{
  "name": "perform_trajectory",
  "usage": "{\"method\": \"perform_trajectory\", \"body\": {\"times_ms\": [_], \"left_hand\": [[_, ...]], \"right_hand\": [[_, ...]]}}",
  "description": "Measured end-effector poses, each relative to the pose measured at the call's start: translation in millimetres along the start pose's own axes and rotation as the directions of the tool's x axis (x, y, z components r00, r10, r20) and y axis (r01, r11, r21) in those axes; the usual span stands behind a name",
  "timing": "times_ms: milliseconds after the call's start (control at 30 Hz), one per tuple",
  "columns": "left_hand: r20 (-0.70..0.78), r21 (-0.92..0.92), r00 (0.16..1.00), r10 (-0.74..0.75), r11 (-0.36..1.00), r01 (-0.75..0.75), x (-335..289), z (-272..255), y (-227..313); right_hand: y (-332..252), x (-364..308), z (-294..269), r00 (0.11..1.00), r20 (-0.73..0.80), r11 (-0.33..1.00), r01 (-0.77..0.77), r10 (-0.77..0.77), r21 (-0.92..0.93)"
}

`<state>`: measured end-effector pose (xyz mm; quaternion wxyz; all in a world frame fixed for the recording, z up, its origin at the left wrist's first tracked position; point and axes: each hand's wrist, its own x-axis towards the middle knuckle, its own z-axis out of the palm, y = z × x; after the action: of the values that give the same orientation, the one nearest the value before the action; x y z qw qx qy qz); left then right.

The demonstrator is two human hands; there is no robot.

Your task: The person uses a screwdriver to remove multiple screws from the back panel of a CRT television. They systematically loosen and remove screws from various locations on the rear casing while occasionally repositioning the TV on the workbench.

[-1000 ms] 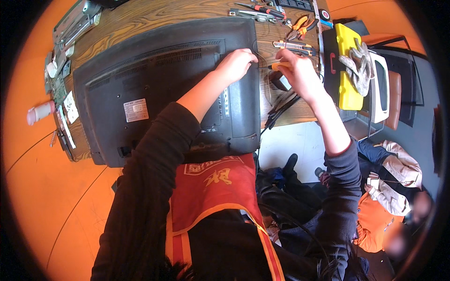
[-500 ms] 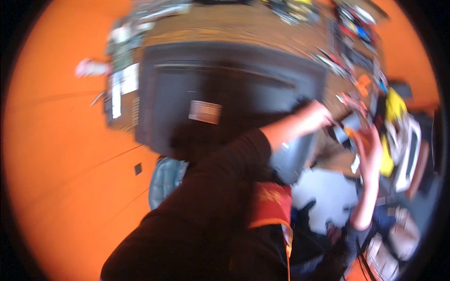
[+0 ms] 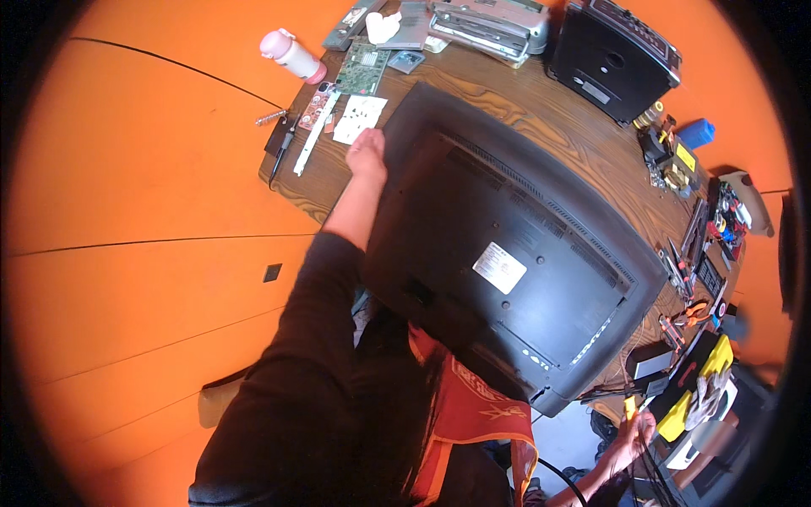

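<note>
A large black flat-screen television point(image 3: 541, 270) lies with its back panel up, a white label at its middle. At its far left corner my left hand point(image 3: 366, 154) is closed, fingertips together, over the edge of a white sheet point(image 3: 361, 118) dotted with small dark pieces, perhaps screws. Anything in those fingertips is too small to make out. Off the near right corner of the television, my right hand point(image 3: 634, 433) is closed around a small yellow object point(image 3: 629, 407), possibly a tool's handle.
A soldering iron point(image 3: 283, 152), a green circuit board point(image 3: 363, 69) and a pink-white bottle point(image 3: 292, 56) are on the left. A black boxy device point(image 3: 612, 63) stands at the back. Pliers point(image 3: 693, 314) and other tools line the right edge of the wooden table point(image 3: 498, 101).
My left hand has gone from the television's right side to the sheet on the left. My right hand has come down toward me. The view has turned and is sharper.
</note>
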<state>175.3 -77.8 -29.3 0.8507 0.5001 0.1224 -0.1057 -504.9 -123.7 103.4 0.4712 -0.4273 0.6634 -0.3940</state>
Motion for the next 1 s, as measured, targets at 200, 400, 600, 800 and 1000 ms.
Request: {"method": "perform_trajectory", "body": {"times_ms": [200, 400, 600, 800, 1000], "left_hand": [[-0.077, 0.291, 0.974, -0.214, 0.930, 0.227, 98.7, -23.4, 25.1], [0.222, 0.908, 0.974, -0.033, 0.370, -0.195, 55.2, -23.1, 50.9], [0.695, 0.670, 0.638, -0.332, -0.023, -0.742, -166.4, -22.2, 17.1], [0.646, 0.485, 0.462, -0.608, -0.140, -0.863, -302.1, -19.6, -13.5], [0.489, 0.493, 0.502, -0.713, -0.248, -0.834, -312.1, -24.7, -44.0]], "right_hand": [[-0.9, -24.3, 38.0, 0.980, 0.200, 0.999, -0.029, 0.019, 0.045], [-20.1, -35.7, 71.5, 0.971, 0.238, 0.999, 0.019, -0.008, -0.043], [-24.2, -38.9, 76.0, 0.997, 0.053, 0.992, 0.058, -0.052, -0.109], [-9.7, -55.8, 34.2, 0.970, -0.199, 0.918, 0.049, -0.137, -0.393], [30.7, -81.8, 14.6, 0.970, -0.235, 0.934, -0.135, 0.057, -0.330]]}}
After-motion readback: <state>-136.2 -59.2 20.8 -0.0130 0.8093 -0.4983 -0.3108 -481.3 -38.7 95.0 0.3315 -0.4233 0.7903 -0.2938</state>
